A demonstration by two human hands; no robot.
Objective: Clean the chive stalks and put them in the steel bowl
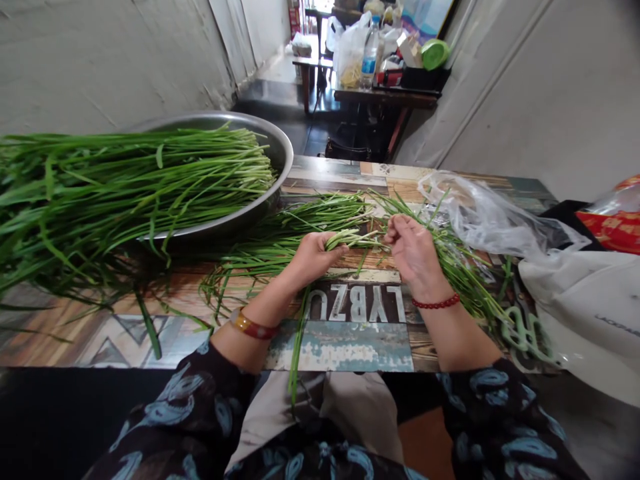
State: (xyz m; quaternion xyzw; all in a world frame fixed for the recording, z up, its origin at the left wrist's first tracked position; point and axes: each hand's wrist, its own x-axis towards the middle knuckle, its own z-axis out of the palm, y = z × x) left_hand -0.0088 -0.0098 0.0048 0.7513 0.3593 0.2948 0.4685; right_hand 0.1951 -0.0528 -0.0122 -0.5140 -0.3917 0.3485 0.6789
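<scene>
The left hand point(314, 257) is gripping greens point(344, 237) at centre; the right hand point(413, 252) is pinching by their ends, hold unclear. Work seems partway: a heap point(175, 177), perhaps done, is filling the bowl point(287, 143) at ten o'clock; stalks point(463, 277) at two are perhaps waiting.

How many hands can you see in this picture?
2. The left hand grips a small bunch of green stalks; the right hand, fingers curled, is beside the stalks' pale ends. No other hands show.
</scene>
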